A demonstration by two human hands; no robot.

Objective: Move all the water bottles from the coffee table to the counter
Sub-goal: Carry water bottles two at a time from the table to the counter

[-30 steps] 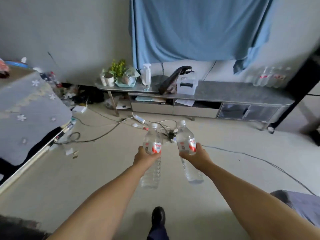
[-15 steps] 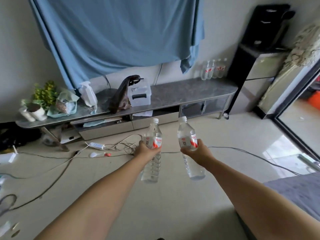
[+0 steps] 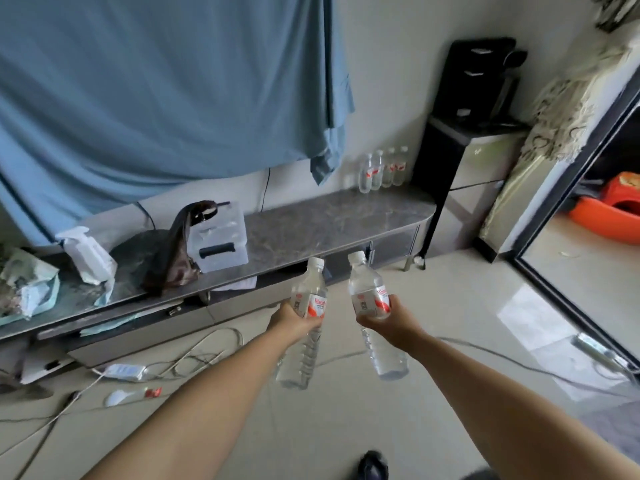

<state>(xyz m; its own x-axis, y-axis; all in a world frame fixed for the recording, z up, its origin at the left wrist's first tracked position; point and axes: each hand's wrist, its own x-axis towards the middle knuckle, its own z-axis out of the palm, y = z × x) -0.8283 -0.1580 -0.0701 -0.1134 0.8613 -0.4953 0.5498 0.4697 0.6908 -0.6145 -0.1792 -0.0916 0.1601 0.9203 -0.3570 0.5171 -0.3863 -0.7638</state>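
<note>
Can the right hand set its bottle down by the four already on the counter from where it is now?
Probably not yet. The right hand holds its bottle over the floor, short of the counter; the four bottles stand at its far back corner. Nothing blocks the way.

Soft daylight from the doorway (image 3: 588, 237) at right — glare on floor tiles (image 3: 530, 317), edges warped, slightly blurred.
</note>
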